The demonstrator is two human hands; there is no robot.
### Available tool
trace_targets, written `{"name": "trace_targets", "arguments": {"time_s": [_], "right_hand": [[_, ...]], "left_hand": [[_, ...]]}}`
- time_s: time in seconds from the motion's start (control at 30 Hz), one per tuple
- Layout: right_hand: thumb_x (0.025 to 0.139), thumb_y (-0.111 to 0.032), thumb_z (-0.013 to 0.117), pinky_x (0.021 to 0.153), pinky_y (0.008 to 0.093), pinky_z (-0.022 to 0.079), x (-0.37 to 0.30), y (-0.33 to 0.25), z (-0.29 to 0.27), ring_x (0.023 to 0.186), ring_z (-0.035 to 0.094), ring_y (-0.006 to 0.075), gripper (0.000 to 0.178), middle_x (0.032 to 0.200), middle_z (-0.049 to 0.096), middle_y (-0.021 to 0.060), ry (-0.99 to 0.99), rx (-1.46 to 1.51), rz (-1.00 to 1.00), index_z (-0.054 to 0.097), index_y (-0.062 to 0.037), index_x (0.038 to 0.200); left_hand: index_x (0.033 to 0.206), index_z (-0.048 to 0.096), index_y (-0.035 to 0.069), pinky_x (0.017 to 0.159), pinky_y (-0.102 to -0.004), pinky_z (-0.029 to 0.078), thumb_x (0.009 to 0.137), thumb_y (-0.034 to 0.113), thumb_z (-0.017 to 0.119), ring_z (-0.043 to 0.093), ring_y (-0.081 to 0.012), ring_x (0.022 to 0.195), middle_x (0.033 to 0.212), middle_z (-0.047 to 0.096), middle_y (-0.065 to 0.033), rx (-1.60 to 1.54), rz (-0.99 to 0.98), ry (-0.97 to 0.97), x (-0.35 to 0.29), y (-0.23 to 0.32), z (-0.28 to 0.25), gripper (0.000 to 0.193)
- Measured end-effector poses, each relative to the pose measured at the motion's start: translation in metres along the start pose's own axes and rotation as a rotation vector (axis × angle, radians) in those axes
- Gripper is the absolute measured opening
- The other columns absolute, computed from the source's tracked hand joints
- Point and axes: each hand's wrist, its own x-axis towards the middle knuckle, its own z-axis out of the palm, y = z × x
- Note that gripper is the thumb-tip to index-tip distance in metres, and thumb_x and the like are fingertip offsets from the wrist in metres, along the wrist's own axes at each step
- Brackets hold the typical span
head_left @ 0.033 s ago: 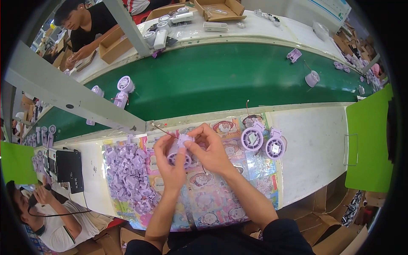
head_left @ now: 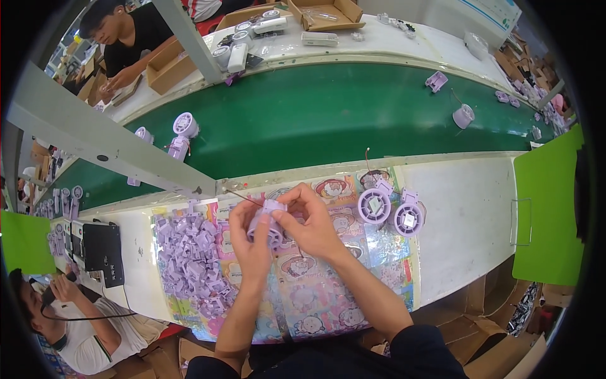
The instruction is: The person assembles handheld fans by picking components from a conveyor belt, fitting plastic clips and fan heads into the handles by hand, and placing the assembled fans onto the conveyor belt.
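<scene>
Between both hands I hold a lilac round fan housing [head_left: 273, 235] with a small block-shaped lilac part at its far end. A thin wire sticks out from it toward the far left. My left hand [head_left: 251, 243] grips the housing's left side, thumb along the top. My right hand [head_left: 314, 228] is closed on the far end, its thumb pressing near the block-shaped part. The fingers hide much of the join. To the right, two lilac fan housings [head_left: 374, 206] with wires lie on the printed sheet [head_left: 306, 290]. A heap of small lilac plastic parts [head_left: 192, 259] lies to the left.
Beyond the bench runs a green conveyor belt [head_left: 303, 117] carrying several lilac fan pieces. A grey metal post [head_left: 113, 139] slants across the left. A black box-shaped device [head_left: 98, 252] stands at left, near a seated person [head_left: 101, 328]. Cardboard boxes [head_left: 480, 335] sit at lower right.
The fan housing in my hands has tipped slightly, so its round open face shows less. The fan pieces at the belt's left have shifted very slightly left.
</scene>
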Motion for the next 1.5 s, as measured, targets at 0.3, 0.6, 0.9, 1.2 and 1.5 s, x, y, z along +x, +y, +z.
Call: {"name": "trace_targets", "arguments": {"time_s": [0.3,0.6,0.9,1.2,1.5], "right_hand": [[0.092,-0.005,0.073,0.068,0.0205,0.044,0.003,-0.01,-0.003,0.079,0.053,0.0047,0.034,0.09,0.054,-0.0029,-0.138,0.029,0.063,0.058,-0.0045,0.123],[0.096,-0.008,0.07,0.062,0.0188,0.038,0.004,-0.003,0.007,0.073,0.047,0.0003,0.023,0.081,0.053,-0.0081,-0.19,0.169,0.168,0.067,-0.004,0.118],[0.101,-0.016,0.064,0.074,0.0222,0.049,0.023,0.015,-0.01,0.08,0.057,0.004,0.019,0.087,0.065,-0.001,-0.133,0.085,0.156,0.066,-0.0011,0.112],[0.089,-0.014,0.067,0.096,0.0421,0.048,-0.005,0.042,-0.008,0.112,0.062,0.0326,0.039,0.119,0.063,0.0184,-0.163,-0.336,-0.328,0.057,-0.0027,0.124],[0.094,-0.022,0.063,0.085,0.046,0.046,-0.001,0.037,-0.002,0.098,0.057,0.0335,0.032,0.106,0.054,0.0148,-0.275,-0.669,-0.342,0.053,-0.0042,0.118]], "left_hand": [[0.099,0.062,-0.003,0.082,-0.0235,0.043,0.097,0.002,0.059,0.056,-0.0095,0.089,0.099,0.061,-0.003,-0.131,-0.128,-0.04,0.005,-0.012,-0.012,0.006],[0.089,0.059,0.001,0.078,-0.0239,0.041,0.092,0.002,0.064,0.053,-0.0091,0.085,0.092,0.056,-0.0002,-0.328,-0.207,0.014,0.007,-0.019,-0.024,0.006],[0.099,0.056,0.0,0.09,-0.0354,0.05,0.095,0.006,0.059,0.061,-0.0198,0.099,0.107,0.061,-0.0119,-0.393,0.158,0.163,0.004,0.036,-0.003,0.008],[0.089,0.068,-0.001,0.069,-0.0313,0.049,0.087,0.01,0.073,0.063,-0.0192,0.076,0.087,0.064,-0.0094,0.227,0.147,-0.384,0.041,0.047,0.091,0.012],[0.093,0.07,-0.001,0.074,-0.0449,0.054,0.094,0.023,0.063,0.069,-0.0387,0.077,0.085,0.071,-0.0203,0.705,0.015,-0.524,0.045,0.022,0.103,0.025]]}}
